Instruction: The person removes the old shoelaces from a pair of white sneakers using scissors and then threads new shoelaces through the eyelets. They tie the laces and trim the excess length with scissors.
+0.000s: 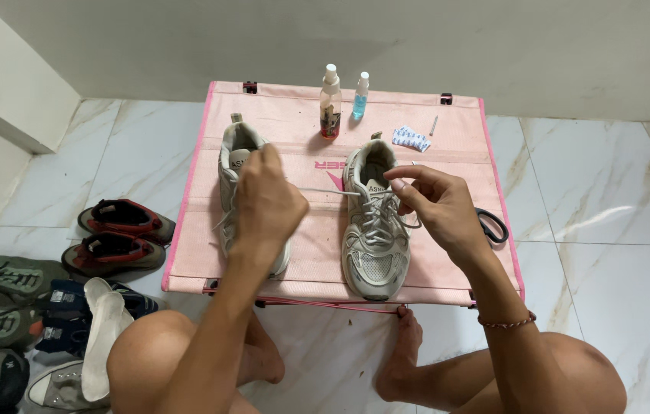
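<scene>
Two worn white sneakers stand on a small pink fabric table (302, 253). My right hand (436, 205) pinches a grey lace just above the tongue of the right sneaker (375, 230). My left hand (267, 201) holds the other end of that lace, pulled taut to the left. It hovers over the left sneaker (234, 157) and hides most of it. My bare knees and feet show below the table's front edge.
A brown spray bottle (330, 103), a blue bottle (360, 96), a small white packet (410, 139) and a thin stick lie at the table's back. Black scissors (493, 225) rest on its right edge. Several shoes and an insole (102, 337) crowd the marble floor at left.
</scene>
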